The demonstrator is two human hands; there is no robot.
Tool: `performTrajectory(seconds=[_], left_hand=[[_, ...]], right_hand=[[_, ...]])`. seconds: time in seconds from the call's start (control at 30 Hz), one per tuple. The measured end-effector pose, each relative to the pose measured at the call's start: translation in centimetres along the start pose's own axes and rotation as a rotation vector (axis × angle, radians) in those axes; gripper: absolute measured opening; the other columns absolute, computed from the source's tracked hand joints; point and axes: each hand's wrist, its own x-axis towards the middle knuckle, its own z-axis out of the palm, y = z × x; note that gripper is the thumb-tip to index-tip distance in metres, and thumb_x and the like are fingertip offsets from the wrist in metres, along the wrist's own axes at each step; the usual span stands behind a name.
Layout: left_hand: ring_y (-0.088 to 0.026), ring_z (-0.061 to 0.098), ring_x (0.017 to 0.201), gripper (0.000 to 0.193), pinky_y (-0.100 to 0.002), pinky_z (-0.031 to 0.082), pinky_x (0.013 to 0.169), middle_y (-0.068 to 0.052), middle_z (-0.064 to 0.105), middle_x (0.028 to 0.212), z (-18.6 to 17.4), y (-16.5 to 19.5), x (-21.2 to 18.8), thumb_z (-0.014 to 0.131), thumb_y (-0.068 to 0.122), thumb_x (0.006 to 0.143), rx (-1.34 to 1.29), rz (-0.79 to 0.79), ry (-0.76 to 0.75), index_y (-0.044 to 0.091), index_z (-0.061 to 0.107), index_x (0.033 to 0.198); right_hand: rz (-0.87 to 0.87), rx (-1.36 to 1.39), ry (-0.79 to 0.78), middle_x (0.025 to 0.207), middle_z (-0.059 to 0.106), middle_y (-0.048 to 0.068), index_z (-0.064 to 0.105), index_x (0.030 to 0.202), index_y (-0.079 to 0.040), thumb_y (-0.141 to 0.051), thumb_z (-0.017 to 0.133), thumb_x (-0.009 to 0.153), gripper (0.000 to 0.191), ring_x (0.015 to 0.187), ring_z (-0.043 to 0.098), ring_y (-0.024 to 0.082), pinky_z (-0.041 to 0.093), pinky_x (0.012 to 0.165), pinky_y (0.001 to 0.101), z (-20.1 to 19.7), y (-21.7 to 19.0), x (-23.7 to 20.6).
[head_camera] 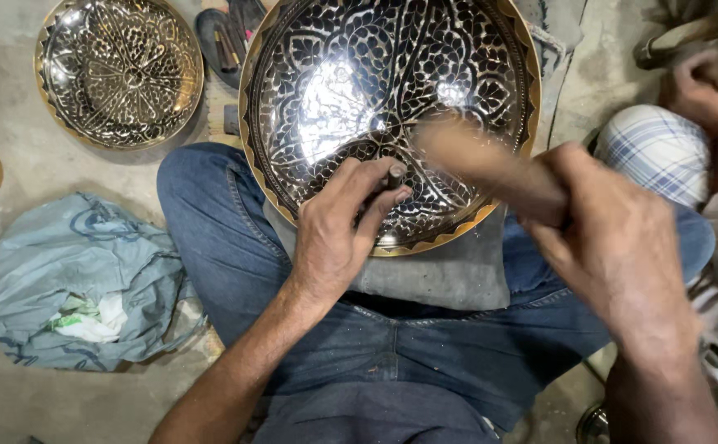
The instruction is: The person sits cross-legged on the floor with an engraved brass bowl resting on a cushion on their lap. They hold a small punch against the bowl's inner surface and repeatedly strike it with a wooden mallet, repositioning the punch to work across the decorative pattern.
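Note:
A large round metal plate (334, 74) with black engraved floral patterns and a brass rim rests on a grey pad over my lap. My left hand (338, 230) pinches a small dark chisel (395, 175) upright against the plate's lower centre. My right hand (614, 238) grips a wooden mallet (478, 160), blurred with motion, its head just above and right of the chisel.
A second, smaller engraved plate (119, 70) lies on the floor at upper left. A crumpled blue-grey plastic bag (71, 279) sits at left. Dark tools (226, 41) lie between the plates. Another person's hand (708, 94) and checked cloth (659, 148) are at upper right.

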Motion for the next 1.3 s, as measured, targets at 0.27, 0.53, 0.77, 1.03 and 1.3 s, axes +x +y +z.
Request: performTrajectory(seconds=[0.27, 0.53, 0.77, 1.03, 1.3], left_hand=[[-0.018, 0.069, 0.083, 0.032, -0.035, 0.059, 0.069, -0.006, 0.064, 0.1, -0.48, 0.58, -0.1, 0.071, 0.011, 0.1, 0.011, 0.035, 0.027, 0.008, 0.061, 0.13], [-0.016, 0.067, 0.08, 0.034, -0.033, 0.06, 0.066, -0.006, 0.063, 0.099, -0.23, 0.1, 0.02, 0.07, 0.013, 0.1, 0.037, 0.036, 0.015, 0.008, 0.061, 0.132], [-0.014, 0.065, 0.076, 0.033, -0.031, 0.058, 0.063, -0.004, 0.062, 0.094, -0.17, 0.15, -0.05, 0.073, 0.015, 0.099, 0.027, 0.002, 0.003, 0.01, 0.063, 0.13], [-0.015, 0.066, 0.078, 0.032, -0.032, 0.059, 0.066, -0.004, 0.061, 0.095, -0.4, 0.6, 0.17, 0.071, 0.011, 0.1, 0.021, 0.007, 0.006, 0.011, 0.064, 0.131], [-0.015, 0.065, 0.074, 0.032, -0.034, 0.056, 0.064, -0.003, 0.061, 0.091, -0.66, 0.96, 0.35, 0.074, 0.013, 0.097, 0.002, -0.026, -0.006, 0.012, 0.068, 0.128]], right_hand=[[-0.1, -0.111, 0.033, 0.089, 0.067, 0.013, 0.057, 0.105, -0.003, -0.009, 0.08, 0.078, 0.036, 0.08, 0.069, 0.03, 0.055, 0.072, 0.0424, 0.54, -0.11, -0.43], [-0.123, -0.153, 0.084, 0.087, 0.066, 0.013, 0.056, 0.103, -0.003, -0.011, 0.082, 0.073, 0.04, 0.08, 0.069, 0.032, 0.054, 0.071, 0.0449, 0.48, -0.33, -0.58], [-0.03, -0.079, 0.052, 0.088, 0.065, 0.012, 0.055, 0.106, -0.005, -0.01, 0.083, 0.082, 0.037, 0.08, 0.069, 0.03, 0.055, 0.073, 0.0442, 0.85, -0.06, -0.92], [0.017, 0.048, -0.026, 0.086, 0.066, 0.013, 0.057, 0.108, -0.005, -0.011, 0.08, 0.083, 0.035, 0.077, 0.071, 0.03, 0.056, 0.069, 0.0435, 0.87, -0.23, -0.47], [0.159, 0.219, 0.018, 0.091, 0.066, 0.015, 0.054, 0.111, -0.002, -0.011, 0.079, 0.084, 0.038, 0.083, 0.07, 0.031, 0.055, 0.072, 0.042, 0.77, -0.01, -0.73]])
